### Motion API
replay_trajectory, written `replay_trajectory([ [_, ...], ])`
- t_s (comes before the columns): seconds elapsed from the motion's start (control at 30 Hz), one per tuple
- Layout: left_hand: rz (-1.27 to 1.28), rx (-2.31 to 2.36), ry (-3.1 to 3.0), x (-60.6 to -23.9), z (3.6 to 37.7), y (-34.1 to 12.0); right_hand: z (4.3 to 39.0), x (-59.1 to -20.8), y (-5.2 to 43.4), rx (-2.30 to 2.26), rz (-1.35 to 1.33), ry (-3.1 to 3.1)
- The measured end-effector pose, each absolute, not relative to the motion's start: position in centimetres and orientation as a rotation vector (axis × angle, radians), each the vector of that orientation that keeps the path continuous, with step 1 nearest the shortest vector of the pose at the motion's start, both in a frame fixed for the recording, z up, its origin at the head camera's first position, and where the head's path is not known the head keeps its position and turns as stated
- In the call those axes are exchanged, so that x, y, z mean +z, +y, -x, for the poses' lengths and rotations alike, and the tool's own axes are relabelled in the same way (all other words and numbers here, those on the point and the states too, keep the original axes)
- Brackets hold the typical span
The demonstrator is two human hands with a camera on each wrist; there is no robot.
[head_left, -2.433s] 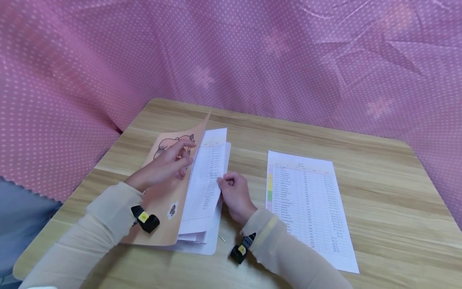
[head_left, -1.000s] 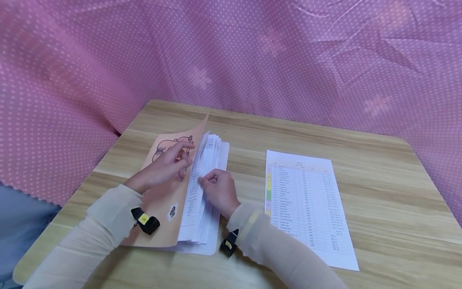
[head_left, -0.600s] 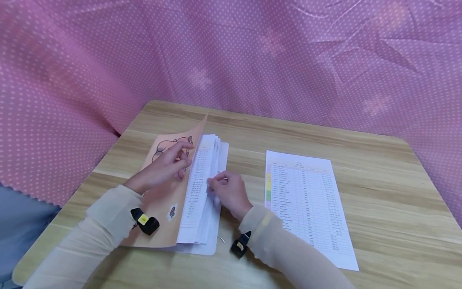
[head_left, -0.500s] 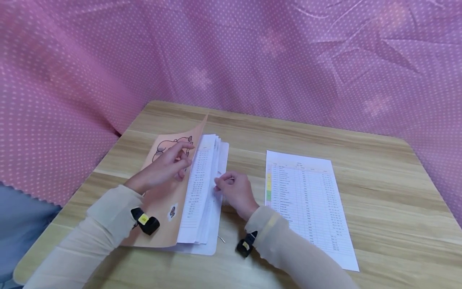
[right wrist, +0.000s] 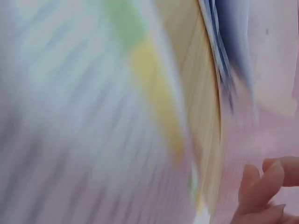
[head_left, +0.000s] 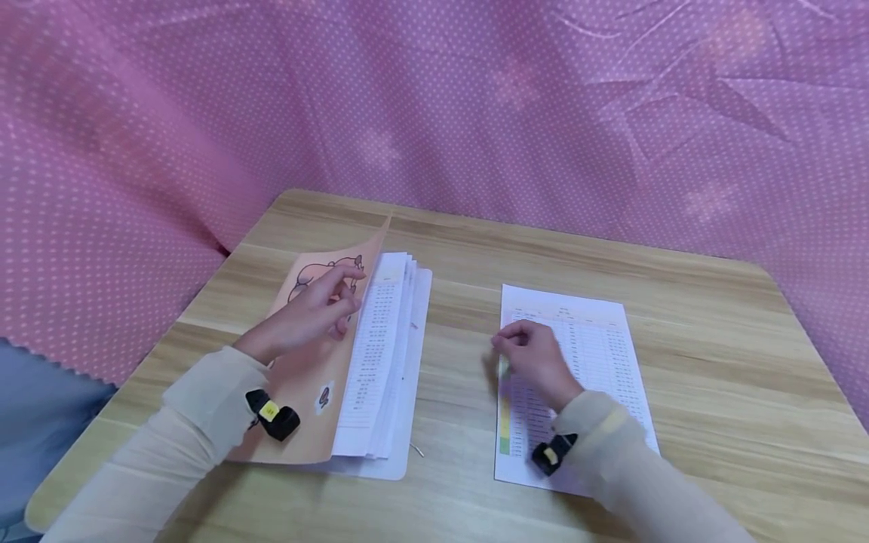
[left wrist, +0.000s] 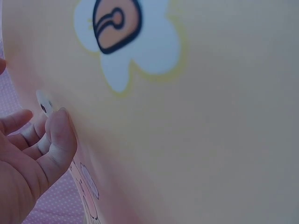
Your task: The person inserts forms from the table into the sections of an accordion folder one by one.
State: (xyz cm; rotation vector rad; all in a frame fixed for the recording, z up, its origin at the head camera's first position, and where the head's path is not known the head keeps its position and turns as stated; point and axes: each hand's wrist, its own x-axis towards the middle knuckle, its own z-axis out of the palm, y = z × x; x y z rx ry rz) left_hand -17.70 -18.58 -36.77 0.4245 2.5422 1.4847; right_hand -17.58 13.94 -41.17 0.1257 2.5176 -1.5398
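Note:
At the left of the head view a tan folder (head_left: 292,422) with a cartoon animal has its cover partly raised. A stack of printed sheets (head_left: 370,362) shows under it. In front of the outer face of this cover is my left hand (head_left: 315,309), its fingers spread and loosely bent near the cover's edge; whether they touch it I cannot tell. My right hand (head_left: 536,358) is over the left part of a printed table sheet (head_left: 614,354), fingers loosely curled and thumb near the index finger. No paper shows between those fingers in the right wrist view.
A wooden table (head_left: 462,249) carries everything, with a pink dotted cloth (head_left: 434,113) hanging behind it. A small thin metallic piece (head_left: 416,450) lies beside the folder's lower right corner. Black wrist cameras sit on both sleeves.
My right hand flips through the sheets in the folder, then moves away to the right, over the separate sheet. The left hand stays where it was and the cover remains raised.

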Motion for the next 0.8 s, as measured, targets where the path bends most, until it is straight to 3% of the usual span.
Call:
replay_trajectory([
  [0.53, -0.421, 1.512, 2.529, -36.7, 17.3, -18.2, 17.1, -41.0, 26.5, -1.138, -0.299, 2.655],
  [0.8, -0.411, 1.498, 2.532, -36.8, 17.4, -18.3, 16.4, -41.2, 30.2, -0.876, -0.319, 2.701],
])
